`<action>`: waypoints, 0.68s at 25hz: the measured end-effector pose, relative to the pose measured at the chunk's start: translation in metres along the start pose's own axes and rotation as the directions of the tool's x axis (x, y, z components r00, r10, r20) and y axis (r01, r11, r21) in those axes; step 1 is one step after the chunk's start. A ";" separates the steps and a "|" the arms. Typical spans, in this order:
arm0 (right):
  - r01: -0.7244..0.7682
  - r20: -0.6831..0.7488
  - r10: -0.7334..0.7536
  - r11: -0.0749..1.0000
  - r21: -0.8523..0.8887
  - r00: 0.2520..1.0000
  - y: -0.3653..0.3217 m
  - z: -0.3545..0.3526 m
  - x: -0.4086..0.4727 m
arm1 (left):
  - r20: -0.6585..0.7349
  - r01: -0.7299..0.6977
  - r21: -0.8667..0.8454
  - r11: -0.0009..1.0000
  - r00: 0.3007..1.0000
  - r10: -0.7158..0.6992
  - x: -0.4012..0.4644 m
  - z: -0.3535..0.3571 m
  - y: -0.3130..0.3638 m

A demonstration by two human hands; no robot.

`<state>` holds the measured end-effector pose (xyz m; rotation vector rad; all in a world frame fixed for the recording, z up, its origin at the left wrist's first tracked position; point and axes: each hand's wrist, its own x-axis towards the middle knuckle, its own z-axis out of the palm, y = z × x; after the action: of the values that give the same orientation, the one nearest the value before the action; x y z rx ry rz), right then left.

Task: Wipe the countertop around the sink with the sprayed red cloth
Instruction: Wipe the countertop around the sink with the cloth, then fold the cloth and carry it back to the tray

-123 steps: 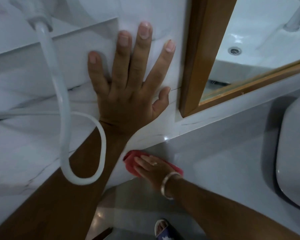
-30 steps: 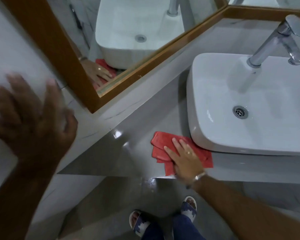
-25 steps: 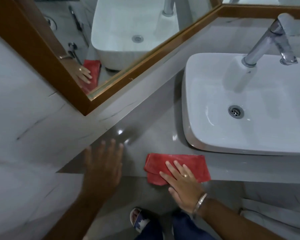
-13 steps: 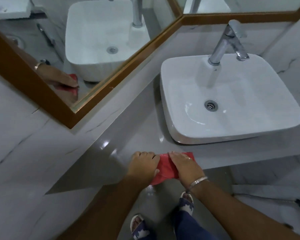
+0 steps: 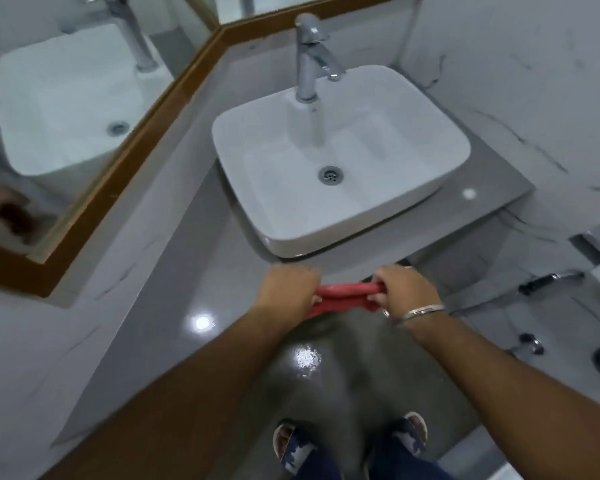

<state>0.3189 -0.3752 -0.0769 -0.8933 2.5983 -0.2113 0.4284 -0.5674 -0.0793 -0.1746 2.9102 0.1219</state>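
Glossy grey countertop (image 5: 174, 271) with a white rectangular sink (image 5: 340, 157), marble-look walls.
At its front edge the left hand (image 5: 288, 289) and right hand (image 5: 406, 289) had their fingers closed on the bunched red cloth (image 5: 347, 296).

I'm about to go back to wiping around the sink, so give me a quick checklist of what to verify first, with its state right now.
1. Folded red cloth gripped at both ends by left hand and right hand: ok.
2. Cloth touching the grey countertop: not ok, held at its front edge.
3. Cloth damp: cannot tell.
4. Countertop around the white rectangular basin free of objects: ok.
5. Chrome tap off: ok.
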 end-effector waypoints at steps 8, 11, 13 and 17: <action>-0.342 -0.148 0.382 0.909 0.239 0.912 0.206 -0.082 -0.115 | -0.128 -0.337 -0.218 0.916 0.940 0.315 0.109 -0.059 0.200; -0.424 -0.121 0.473 0.856 0.295 0.873 0.282 -0.096 -0.171 | 0.092 -0.434 -0.263 0.862 0.878 0.470 0.146 -0.064 0.286; -0.452 -0.169 0.533 0.817 0.358 0.829 0.333 -0.106 -0.195 | 0.138 -0.488 -0.359 0.796 0.815 0.562 0.182 -0.077 0.337; -0.548 -0.242 0.661 0.736 0.398 0.711 0.418 -0.122 -0.197 | 0.070 -0.507 -0.488 0.711 0.789 0.611 0.265 -0.108 0.434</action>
<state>0.1788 0.0772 -0.0142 0.1769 2.9234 -0.6112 0.0933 -0.1771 -0.0041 0.6365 2.5461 0.8573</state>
